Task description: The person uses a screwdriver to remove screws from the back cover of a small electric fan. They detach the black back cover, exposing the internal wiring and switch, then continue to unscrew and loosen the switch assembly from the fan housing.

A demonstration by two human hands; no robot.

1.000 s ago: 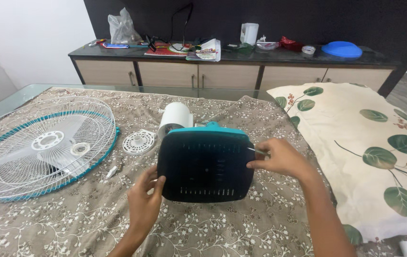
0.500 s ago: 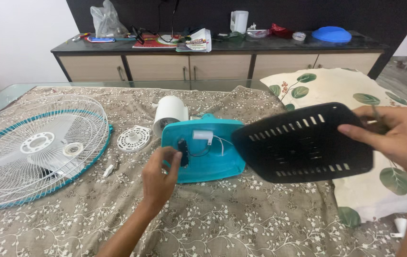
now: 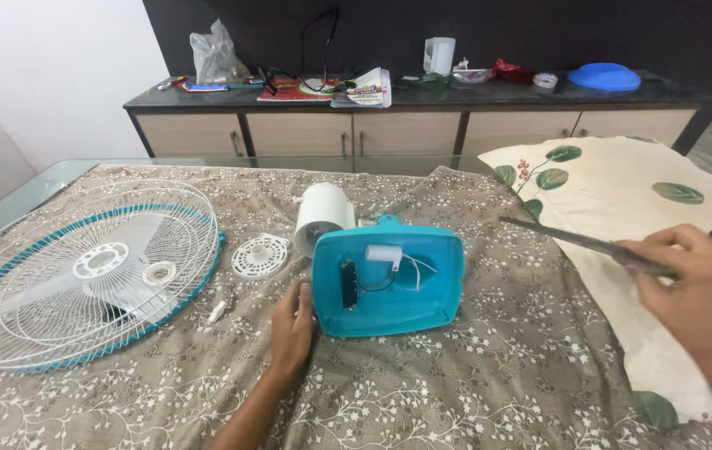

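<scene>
Left hand (image 3: 292, 327) lies open w/ fingertips against left edge of teal fan base (image 3: 389, 279) on tablecloth; right hand (image 3: 693, 287) grips black base cover (image 3: 577, 242) edge-on, raised, well right of base.

The black cover (image 3: 577, 242) shows only its thin, blurred edge, right of the teal fan base (image 3: 389, 279); its face is hidden. The right hand (image 3: 693, 292) gripping it is cut off by the picture's edge. Small parts inside the base are too small to tell. The wire guard (image 3: 81, 267), left of the base, is cropped at the picture's left edge.
</scene>
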